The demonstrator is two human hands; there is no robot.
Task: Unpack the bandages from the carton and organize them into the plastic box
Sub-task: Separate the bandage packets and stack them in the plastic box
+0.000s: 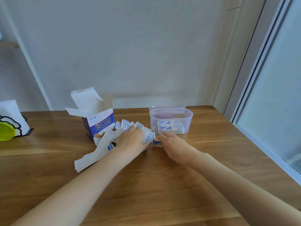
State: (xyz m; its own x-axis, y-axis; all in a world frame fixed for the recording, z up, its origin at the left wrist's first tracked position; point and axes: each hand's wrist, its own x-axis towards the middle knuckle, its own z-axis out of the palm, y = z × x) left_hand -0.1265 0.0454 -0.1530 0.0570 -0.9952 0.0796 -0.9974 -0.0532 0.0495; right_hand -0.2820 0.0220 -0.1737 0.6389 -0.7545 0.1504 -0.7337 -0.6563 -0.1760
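Note:
An opened blue-and-white carton stands on the wooden table with its flaps up. Several loose wrapped bandages lie in a heap to its right. My left hand lies palm down on that heap, fingers spread over the bandages. My right hand rests just right of the heap, its fingertips on a blue-and-white bandage. Behind it stands the clear plastic box, which holds stacked bandages.
A long white paper strip trails from the carton toward me. At the far left edge sit a white paper bag and a yellow-green round object. A wall runs behind the table and a window frame borders its right side.

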